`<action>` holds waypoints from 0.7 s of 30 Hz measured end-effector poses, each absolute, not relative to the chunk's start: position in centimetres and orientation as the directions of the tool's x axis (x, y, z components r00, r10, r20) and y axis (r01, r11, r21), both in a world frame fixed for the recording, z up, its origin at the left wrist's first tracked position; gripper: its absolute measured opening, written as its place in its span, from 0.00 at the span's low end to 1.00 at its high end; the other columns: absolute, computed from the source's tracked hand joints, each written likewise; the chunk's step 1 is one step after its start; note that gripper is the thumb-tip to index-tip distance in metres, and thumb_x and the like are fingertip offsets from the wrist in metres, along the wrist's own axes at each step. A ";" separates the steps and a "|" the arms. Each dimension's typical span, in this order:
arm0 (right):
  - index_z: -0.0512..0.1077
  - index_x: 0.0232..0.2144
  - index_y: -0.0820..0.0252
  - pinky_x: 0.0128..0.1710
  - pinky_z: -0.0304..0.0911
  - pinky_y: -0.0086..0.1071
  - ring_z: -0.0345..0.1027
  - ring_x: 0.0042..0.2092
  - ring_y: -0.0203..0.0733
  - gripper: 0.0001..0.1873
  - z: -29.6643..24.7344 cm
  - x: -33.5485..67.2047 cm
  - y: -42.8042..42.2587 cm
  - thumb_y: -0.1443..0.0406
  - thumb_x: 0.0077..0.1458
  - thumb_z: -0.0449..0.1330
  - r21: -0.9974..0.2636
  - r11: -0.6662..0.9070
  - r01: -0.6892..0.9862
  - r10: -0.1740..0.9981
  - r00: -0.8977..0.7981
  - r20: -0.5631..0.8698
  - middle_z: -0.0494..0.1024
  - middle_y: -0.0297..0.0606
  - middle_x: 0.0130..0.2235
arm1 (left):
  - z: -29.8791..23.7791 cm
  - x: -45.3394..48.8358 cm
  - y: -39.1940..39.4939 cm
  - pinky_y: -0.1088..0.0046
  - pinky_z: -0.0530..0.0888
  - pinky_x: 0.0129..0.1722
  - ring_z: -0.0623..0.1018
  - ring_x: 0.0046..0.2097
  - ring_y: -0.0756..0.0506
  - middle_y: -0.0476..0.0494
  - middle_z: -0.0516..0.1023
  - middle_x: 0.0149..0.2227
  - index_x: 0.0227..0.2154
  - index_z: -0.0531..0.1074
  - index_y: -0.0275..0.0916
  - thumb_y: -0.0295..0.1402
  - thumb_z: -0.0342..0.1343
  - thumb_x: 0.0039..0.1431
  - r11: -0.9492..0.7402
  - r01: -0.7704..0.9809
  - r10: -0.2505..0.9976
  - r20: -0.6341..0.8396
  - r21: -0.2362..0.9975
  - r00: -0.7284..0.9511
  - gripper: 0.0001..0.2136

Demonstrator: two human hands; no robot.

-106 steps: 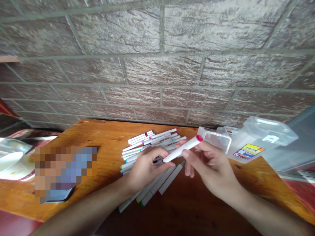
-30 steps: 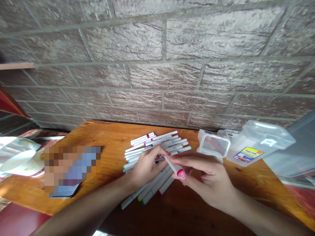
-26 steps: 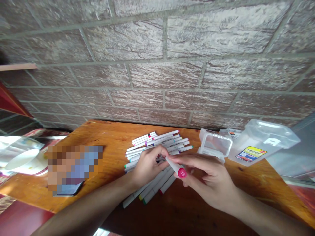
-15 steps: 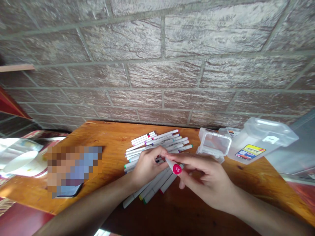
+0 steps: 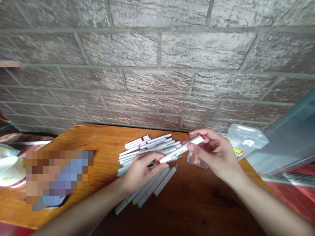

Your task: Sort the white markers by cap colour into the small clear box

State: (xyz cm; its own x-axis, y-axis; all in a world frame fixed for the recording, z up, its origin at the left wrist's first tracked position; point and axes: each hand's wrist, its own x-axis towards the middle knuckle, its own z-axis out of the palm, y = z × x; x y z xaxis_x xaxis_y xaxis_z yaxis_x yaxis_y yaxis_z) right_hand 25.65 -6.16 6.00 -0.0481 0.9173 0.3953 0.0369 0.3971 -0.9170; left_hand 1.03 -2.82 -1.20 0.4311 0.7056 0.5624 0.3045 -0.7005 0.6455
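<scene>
Grey-brown textured brick wall [image 5: 137,49] rises straight behind the back edge of my orange-brown wooden tabletop [image 5: 103,137]. Above the middle of it I hold one white marker with red ends and black print along its barrel [image 5: 180,150]. My left hand [image 5: 142,168] has thumb and forefinger pinched on its lower end, while my right hand [image 5: 215,150] clamps the upper end between thumb and fingers, so the marker slants up toward the right edge. Gripping it at the two ends leaves the printed barrel uncovered and, I judge, keeps it steadier than one hand could. Something dark shows in the curl of my left hand, but I can't tell whether I hold it or it lies beneath.

Under and behind that hand, slim white markers with coloured ends [image 5: 155,144] lie roughly side by side, probably to stop them rolling and leave their colours visible. Broader pale-grey markers [image 5: 152,188] slant toward the front edge. My right hand partly hides a small clear plastic container [image 5: 203,164]; by the right edge stands a tall translucent plastic box with a yellow label [image 5: 240,139], likely put there to leave my hands room.
</scene>
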 end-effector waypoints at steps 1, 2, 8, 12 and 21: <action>0.77 0.46 0.55 0.19 0.69 0.28 0.71 0.19 0.36 0.17 6.1 26.0 -5.7 0.62 0.56 0.74 -0.923 0.383 0.036 0.923 -0.044 0.381 0.82 0.30 0.25 | -1.1 1.0 -2.9 0.73 0.79 0.39 0.84 0.37 0.46 0.46 0.86 0.37 0.43 0.80 0.39 0.33 0.63 0.67 -0.702 0.304 0.705 0.565 0.644 0.429 0.06; 0.77 0.47 0.56 0.19 0.68 0.28 0.71 0.19 0.36 0.18 6.1 26.3 -5.4 0.61 0.56 0.74 -0.927 0.372 0.043 0.928 -0.044 0.371 0.80 0.29 0.23 | -1.0 1.0 -2.9 0.73 0.79 0.38 0.84 0.37 0.46 0.45 0.86 0.38 0.46 0.80 0.39 0.32 0.61 0.68 -0.706 0.302 0.702 0.573 0.641 0.423 0.07; 0.78 0.49 0.58 0.23 0.73 0.28 0.77 0.22 0.39 0.15 6.8 27.4 -5.0 0.58 0.63 0.70 -0.928 0.341 0.152 0.936 -0.150 0.319 0.82 0.33 0.24 | -1.1 0.8 -2.5 0.74 0.79 0.37 0.83 0.36 0.47 0.46 0.86 0.39 0.50 0.77 0.39 0.31 0.59 0.69 -0.722 0.329 0.692 0.639 0.609 0.335 0.10; 0.79 0.48 0.58 0.26 0.75 0.28 0.79 0.25 0.39 0.15 7.2 28.3 -5.0 0.59 0.62 0.70 -0.910 0.362 0.203 0.920 -0.234 0.314 0.84 0.35 0.26 | -1.6 0.7 -2.3 0.74 0.78 0.39 0.83 0.39 0.47 0.45 0.85 0.39 0.50 0.77 0.40 0.35 0.55 0.72 -0.627 0.274 0.774 0.544 0.729 0.325 0.10; 0.84 0.47 0.55 0.34 0.74 0.27 0.81 0.35 0.39 0.10 7.8 29.9 -5.6 0.64 0.64 0.68 -0.678 0.532 0.506 0.844 -0.382 0.377 0.88 0.37 0.40 | -2.3 1.3 -1.9 0.73 0.76 0.37 0.78 0.34 0.49 0.46 0.81 0.35 0.50 0.75 0.39 0.40 0.50 0.75 -0.444 0.043 0.847 0.404 0.895 0.346 0.13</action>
State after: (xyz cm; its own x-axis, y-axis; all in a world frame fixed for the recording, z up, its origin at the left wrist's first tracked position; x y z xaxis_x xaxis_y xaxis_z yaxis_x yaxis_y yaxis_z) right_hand 29.92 -5.65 7.83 -0.3820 0.8438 0.3769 0.5064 0.5322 -0.6784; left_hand 1.31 -1.90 -2.27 0.3464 0.8468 0.4038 0.0430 -0.4443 0.8949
